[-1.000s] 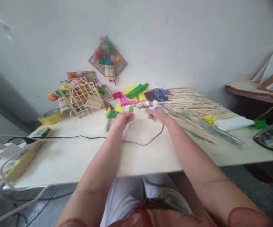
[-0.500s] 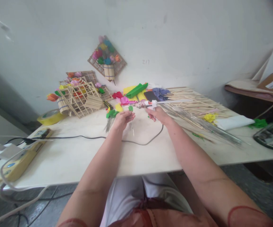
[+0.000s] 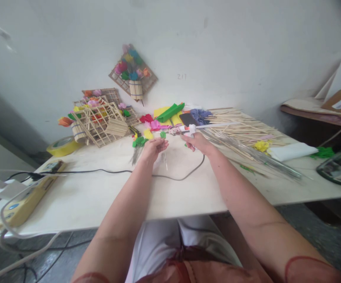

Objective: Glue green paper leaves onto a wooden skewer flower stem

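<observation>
Green piece point(image 3: 163, 135), small and rounded, located at the fingertips of the left hand point(image 3: 156, 148); thumb and fingers pinched closed about it, thin wires point(image 3: 165, 158) hanging below. Right hand point(image 3: 198, 144) closed around the handle of a white glue gun point(image 3: 192, 130); its front end points left, near the green piece, with a visible gap between them. Pale glue stick point(image 3: 217, 125) extends rightward from the rear of the gun. Hands apart from each other, both above the white tabletop point(image 3: 182, 198). Black cord point(image 3: 105, 170) runs across the tabletop from the yellow power strip point(image 3: 30, 198) at left, passing behind the left forearm. Left of the left hand: green paper leaves point(image 3: 140, 142) and a yellow paper piece point(image 3: 148, 134). Beyond the hands: pink paper point(image 3: 155, 125), red paper point(image 3: 146, 118), and a green paper roll point(image 3: 172, 113) resting over a yellow sheet point(image 3: 161, 113); dark phone point(image 3: 187, 119) beside blue paper point(image 3: 200, 116). Right side: loose wooden sticks point(image 3: 241, 135) and a bundle of silvery wires point(image 3: 276, 165). Left rear: stick lattices point(image 3: 99, 122) with paper flowers, yellow tape roll point(image 3: 65, 146) in front. One flowered lattice point(image 3: 149, 80) on the wall, diamond-wise.
</observation>
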A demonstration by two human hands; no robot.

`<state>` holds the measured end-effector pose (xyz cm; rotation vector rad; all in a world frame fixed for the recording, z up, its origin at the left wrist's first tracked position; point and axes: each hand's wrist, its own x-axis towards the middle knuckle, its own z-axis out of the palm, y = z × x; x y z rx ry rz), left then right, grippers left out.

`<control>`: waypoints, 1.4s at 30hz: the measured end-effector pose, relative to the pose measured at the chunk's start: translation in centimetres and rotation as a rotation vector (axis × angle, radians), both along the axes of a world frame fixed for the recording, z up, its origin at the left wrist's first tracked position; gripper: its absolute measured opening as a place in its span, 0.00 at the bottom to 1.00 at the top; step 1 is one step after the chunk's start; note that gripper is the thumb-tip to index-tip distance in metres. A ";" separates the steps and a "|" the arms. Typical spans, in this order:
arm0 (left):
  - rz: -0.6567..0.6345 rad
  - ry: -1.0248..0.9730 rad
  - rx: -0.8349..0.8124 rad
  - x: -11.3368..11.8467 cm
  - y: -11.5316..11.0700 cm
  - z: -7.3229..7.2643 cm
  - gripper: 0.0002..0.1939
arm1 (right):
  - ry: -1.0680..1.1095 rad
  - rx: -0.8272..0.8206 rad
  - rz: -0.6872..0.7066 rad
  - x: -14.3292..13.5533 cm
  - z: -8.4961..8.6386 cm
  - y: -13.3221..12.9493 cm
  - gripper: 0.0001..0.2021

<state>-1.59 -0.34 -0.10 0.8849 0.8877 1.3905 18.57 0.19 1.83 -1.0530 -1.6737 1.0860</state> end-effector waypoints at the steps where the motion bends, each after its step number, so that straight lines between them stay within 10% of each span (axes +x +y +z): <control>1: 0.000 -0.001 0.001 0.0 0.0 0.0 0.02 | -0.002 -0.003 -0.003 0.0 0.1 -0.1 0.22; 42: -0.019 -0.003 0.016 -0.1 0.1 -0.1 0.03 | -0.033 0.020 -0.019 0.1 -0.3 0.3 0.22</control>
